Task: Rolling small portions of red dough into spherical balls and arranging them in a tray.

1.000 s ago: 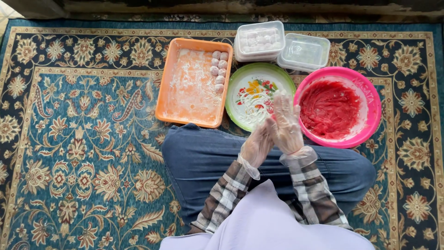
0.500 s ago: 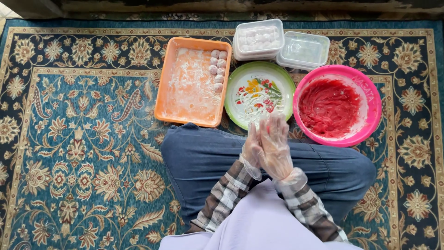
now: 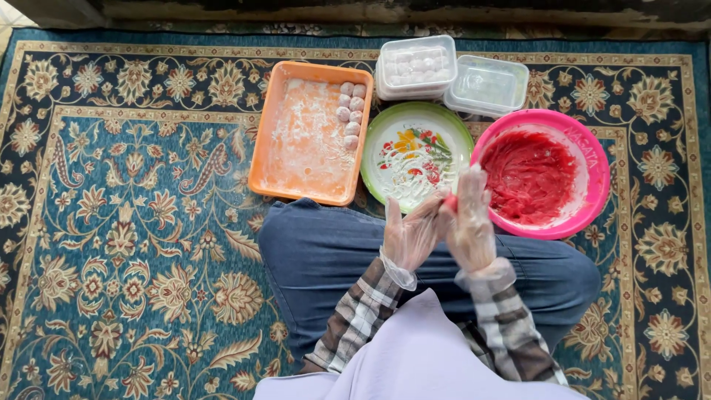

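Both my hands wear clear plastic gloves and press together over my lap. My left hand [image 3: 409, 235] and my right hand [image 3: 469, 222] hold a small red lump of dough [image 3: 449, 201] between the palms. Just ahead lies a green-rimmed flowered plate [image 3: 415, 155] dusted with flour. To the right stands a pink bowl [image 3: 585, 159] with red dough smeared inside. An orange tray [image 3: 307, 144], floured, carries several pale dough balls [image 3: 351, 115] along its right side.
Two clear plastic lidded boxes stand behind the plate: the left box [image 3: 415, 67] holds pale balls, the right box [image 3: 489, 85] looks hollow. A patterned teal carpet [image 3: 126, 222] spreads under everything. My crossed legs in blue jeans [image 3: 318, 252] fill the near middle.
My joined hands have kept rubbing together, shifting slightly back and forth over my lap. A bit of red dough now shows between the palms.
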